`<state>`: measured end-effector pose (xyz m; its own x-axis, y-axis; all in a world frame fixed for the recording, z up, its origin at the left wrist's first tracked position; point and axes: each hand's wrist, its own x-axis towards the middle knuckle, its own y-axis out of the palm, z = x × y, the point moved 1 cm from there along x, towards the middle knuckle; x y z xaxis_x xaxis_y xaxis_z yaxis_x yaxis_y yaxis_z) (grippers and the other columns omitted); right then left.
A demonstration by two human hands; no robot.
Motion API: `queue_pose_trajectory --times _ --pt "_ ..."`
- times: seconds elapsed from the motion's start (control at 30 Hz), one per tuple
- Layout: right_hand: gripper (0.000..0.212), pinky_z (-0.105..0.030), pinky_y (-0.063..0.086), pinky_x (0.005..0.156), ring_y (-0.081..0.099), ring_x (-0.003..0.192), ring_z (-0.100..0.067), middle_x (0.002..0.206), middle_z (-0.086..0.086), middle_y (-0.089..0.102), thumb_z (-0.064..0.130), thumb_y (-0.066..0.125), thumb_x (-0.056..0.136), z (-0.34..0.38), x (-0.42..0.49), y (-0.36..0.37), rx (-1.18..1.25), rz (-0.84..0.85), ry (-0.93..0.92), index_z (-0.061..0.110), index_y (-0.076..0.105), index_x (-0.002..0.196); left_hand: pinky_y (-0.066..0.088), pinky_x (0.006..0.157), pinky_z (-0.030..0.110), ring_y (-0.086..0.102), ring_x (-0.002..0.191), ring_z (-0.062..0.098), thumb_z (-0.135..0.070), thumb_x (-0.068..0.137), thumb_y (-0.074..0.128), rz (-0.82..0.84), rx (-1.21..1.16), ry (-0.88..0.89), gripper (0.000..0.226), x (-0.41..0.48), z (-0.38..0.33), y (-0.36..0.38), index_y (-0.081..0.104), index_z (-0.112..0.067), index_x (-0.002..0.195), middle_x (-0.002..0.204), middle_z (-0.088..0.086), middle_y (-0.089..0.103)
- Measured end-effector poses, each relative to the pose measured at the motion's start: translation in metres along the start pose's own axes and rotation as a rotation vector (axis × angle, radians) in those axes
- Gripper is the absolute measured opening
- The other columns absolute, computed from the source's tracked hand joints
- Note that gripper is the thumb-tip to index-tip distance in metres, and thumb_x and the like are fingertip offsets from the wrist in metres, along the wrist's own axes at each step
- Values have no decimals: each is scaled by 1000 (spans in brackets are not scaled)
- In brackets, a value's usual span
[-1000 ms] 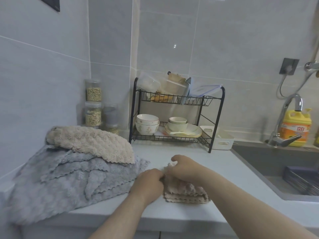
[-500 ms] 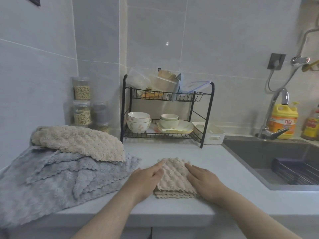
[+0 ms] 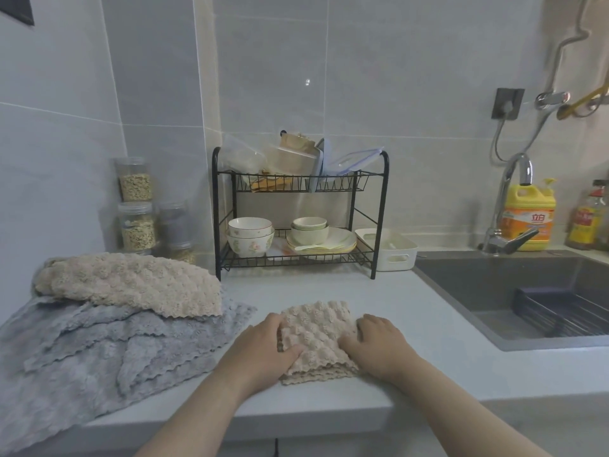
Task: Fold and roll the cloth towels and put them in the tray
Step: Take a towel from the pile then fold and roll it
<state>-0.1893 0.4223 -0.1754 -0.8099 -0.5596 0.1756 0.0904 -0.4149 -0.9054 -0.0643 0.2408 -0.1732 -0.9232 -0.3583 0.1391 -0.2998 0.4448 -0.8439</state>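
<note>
A folded beige towel (image 3: 318, 338) lies in several layers on the white counter (image 3: 428, 364), near its front edge. My left hand (image 3: 263, 349) grips the towel's left edge, thumb on top. My right hand (image 3: 377, 341) holds the right edge with curled fingers. To the left lies a loose pile: another beige towel (image 3: 131, 282) on top of grey towels (image 3: 99, 344). The white tray (image 3: 393, 253) stands at the back, just right of the dish rack, and I cannot see anything in it from here.
A black two-tier dish rack (image 3: 298, 219) with bowls and plates stands at the back. Jars (image 3: 135, 206) are stacked in the left corner. A dark sink (image 3: 514, 298) with a tap and a yellow detergent bottle (image 3: 527, 216) is on the right.
My hands flattened the folded towel and spread to its two sides; now their fingers have curled onto its left and right edges. The view has shifted right and closer.
</note>
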Motion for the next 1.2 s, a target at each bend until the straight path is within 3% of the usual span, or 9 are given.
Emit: queue_pose_trajectory --times 0.2,0.27,0.37,0.53,0.7,0.77,0.87,1.1,1.2 --pt "20 -19 46 62 57 66 -7 77 6 64 7 60 81 -5 -9 -13 568 -19 -37 25 59 91 23 114 33 24 143 14 -46 81 68 -6 -232 48 88 31 -18 -18 16 -29 151 157 -10 22" --pt "28 -18 47 57 58 62 -6 73 4 67 -5 56 81 -8 -11 -17 732 -15 -33 19 67 90 30 111 30 36 138 17 -37 77 75 182 -257 57 88 50 -35 -20 27 -21 149 151 -3 36" --pt "24 -30 55 63 67 70 -15 80 -2 74 -2 58 86 -14 -11 -18 925 -31 5 16 72 94 52 95 40 66 102 24 -17 71 75 384 -386 33 35 64 -54 -16 68 -13 104 109 10 69" --pt "35 -49 55 84 70 91 -36 95 -18 73 35 76 75 -24 -3 -16 1204 28 84 8 70 95 54 87 47 68 95 37 -1 84 62 285 -1061 -115 18 54 -47 -1 67 -3 102 104 23 70" --pt "30 -36 56 65 68 71 -26 81 -15 70 4 75 74 -25 0 -13 1166 28 107 -1 65 102 58 78 43 69 93 37 2 88 58 130 -1289 -184 25 45 -35 17 58 -1 113 103 23 71" --pt "18 -50 57 71 67 76 -32 86 -22 69 0 64 84 -29 2 -14 1267 3 147 0 64 103 57 81 44 69 94 35 -3 89 57 137 -1288 -166 26 41 -38 17 58 -1 115 104 21 71" --pt "17 -56 54 83 69 90 -38 100 -23 71 7 50 97 -31 1 -20 1394 -24 168 6 64 107 53 76 37 72 86 26 -16 96 48 147 -1276 -173 23 38 -43 18 64 -4 107 101 15 73" --pt "15 -54 54 67 70 77 -33 95 -10 72 25 52 98 -25 0 -16 1202 -89 208 18 58 109 51 62 32 66 70 23 -3 87 64 36 -1145 -176 13 43 -37 19 51 -3 91 80 15 67" --pt "19 -27 45 40 55 46 -18 69 -1 64 19 54 97 -24 -3 -18 1161 -96 195 14 54 115 50 57 28 65 61 17 -9 88 64 53 -1172 -171 15 42 -37 20 53 -5 80 69 8 67"
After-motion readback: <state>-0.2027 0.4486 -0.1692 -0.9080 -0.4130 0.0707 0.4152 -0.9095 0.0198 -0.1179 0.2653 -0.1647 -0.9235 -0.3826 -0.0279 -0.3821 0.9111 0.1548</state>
